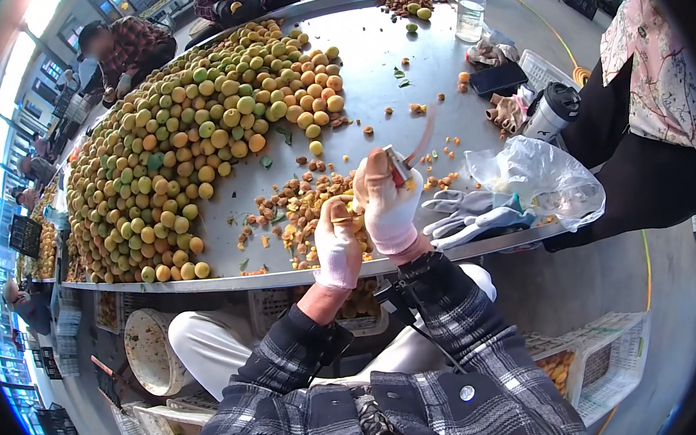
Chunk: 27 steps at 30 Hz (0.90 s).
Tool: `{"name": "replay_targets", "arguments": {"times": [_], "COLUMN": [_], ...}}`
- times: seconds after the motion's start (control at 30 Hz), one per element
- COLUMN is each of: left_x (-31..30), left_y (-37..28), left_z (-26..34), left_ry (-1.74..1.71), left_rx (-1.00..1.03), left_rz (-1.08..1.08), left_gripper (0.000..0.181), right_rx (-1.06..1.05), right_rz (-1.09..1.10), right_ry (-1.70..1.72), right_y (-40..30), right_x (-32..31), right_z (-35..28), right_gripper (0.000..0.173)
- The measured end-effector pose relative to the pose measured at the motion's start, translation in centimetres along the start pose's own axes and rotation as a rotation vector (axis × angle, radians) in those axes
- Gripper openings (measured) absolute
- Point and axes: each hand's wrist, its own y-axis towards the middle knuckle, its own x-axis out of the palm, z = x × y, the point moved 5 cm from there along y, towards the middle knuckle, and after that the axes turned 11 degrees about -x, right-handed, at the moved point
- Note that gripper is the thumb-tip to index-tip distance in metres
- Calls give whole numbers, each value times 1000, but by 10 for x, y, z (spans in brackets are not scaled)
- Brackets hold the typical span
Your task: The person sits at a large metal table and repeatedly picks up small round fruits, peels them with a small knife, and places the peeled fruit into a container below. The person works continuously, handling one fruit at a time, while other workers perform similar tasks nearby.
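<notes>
Both my hands meet above the front edge of a metal table point(371, 50), in white fabric gloves with tan finger covers. My right hand point(387, 205) is closed around a small hand tool point(401, 165) with red and metal parts; its blade is blurred. Against it rests my left hand point(337, 240), fingers curled; whether it holds a fruit is hidden. Beneath and left of them lies a heap of brown fruit stones and yellow scraps point(289, 207). A large pile of apricot-like fruit point(181, 126), green to orange, covers the table's left side.
To the right lie grey work gloves point(477, 216), a clear plastic bag point(547, 180), a tumbler point(551, 109), a phone point(498, 78) and a water bottle point(470, 14). A person point(634, 115) is close at right. Below stand a white bucket point(153, 349) and plastic crates point(616, 356).
</notes>
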Motion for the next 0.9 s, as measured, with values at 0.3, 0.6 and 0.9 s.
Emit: {"name": "replay_targets", "arguments": {"times": [0.3, 0.6, 0.9], "left_x": [3, 9, 13], "left_y": [6, 12, 14], "left_z": [5, -1, 10], "left_ry": [259, -208, -95], "left_rx": [93, -212, -147], "left_rz": [70, -26, -255], "left_gripper": [26, 44, 30], "right_rx": [164, 581, 634], "right_rz": [236, 536, 622], "right_ry": [202, 489, 614], "right_y": [11, 4, 6], "right_x": [-8, -18, -26], "right_z": [10, 51, 59], "right_gripper": [44, 52, 48]}}
